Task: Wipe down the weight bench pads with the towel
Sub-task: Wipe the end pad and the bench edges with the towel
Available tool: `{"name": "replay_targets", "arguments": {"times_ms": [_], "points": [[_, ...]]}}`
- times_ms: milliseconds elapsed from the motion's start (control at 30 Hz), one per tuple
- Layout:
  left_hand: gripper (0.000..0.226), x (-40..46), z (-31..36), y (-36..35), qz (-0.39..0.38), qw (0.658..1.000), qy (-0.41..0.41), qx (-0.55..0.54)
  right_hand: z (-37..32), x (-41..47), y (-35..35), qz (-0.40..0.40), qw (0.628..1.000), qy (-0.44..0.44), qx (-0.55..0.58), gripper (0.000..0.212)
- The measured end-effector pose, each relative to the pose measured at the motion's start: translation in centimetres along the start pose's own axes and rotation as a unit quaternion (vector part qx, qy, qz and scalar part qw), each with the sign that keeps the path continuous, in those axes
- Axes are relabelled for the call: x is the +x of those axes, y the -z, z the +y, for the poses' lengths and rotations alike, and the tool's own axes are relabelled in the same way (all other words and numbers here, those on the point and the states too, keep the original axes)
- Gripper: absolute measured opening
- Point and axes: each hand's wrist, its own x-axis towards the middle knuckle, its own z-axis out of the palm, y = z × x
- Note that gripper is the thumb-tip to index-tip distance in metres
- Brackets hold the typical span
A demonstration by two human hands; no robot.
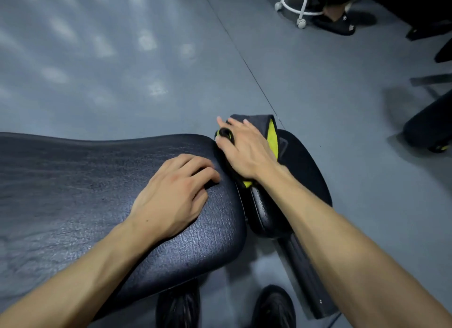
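Head view: left hand [175, 193] flat, bracing long back pad [85, 180]; right hand [244, 149], grip spread, presses grey-yellow towel [263, 127] on seat pad [300, 171] at 1 o'clock; wiping underway, next stroke likely needs steady pressure.

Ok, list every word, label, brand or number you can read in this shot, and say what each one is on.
None can be read.
The large bench pad and the smaller pad show no print.
The towel, dark with a yellow side, shows no label.
The dark shoe beside the white stool has a small pale mark, too small and blurred to read.
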Motion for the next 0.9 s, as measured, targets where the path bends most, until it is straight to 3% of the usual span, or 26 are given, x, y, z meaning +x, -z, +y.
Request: {"name": "replay_targets", "arguments": {"times_ms": [100,233,367,500,667,800,833,900], "points": [[0.032,0.0,0.1,0.0,0.005,1.000,-0.004,-0.005,0.0,2.6,0.5,0.011,0.996,-0.085,-0.026,0.045],[0.031,-0.1,0.0,0.0,0.008,1.000,-0.002,-0.002,1.1,-0.5,-0.1,0.053,0.998,-0.025,0.031,0.035],[0.030,-0.1,0.0,0.0,0.010,1.000,-0.004,0.001,2.3,-7.8,-0.5,0.061,0.993,0.010,0.105,0.052],[0.032,-0.2,0.1,0.1,0.010,1.000,-0.004,0.009,4.0,-15.3,-0.7,0.075,0.987,0.012,0.143,0.054],[0.034,-0.2,0.3,0.0,0.015,1.000,-0.008,0.022,5.4,-19.1,0.5,0.157,0.951,-0.127,0.234,0.053],[0.035,-0.2,0.5,0.2,0.014,1.000,-0.010,0.023,4.3,-19.3,-0.6,0.250,0.884,-0.277,0.281,0.050],[0.035,-0.2,0.6,0.2,0.013,1.000,-0.010,0.022,3.5,-19.3,-1.5,0.258,0.892,-0.260,0.263,0.053],[0.036,-0.2,0.7,0.2,0.014,1.000,-0.011,0.023,1.8,-20.0,-4.0,0.237,0.947,-0.150,0.155,0.063]]}}
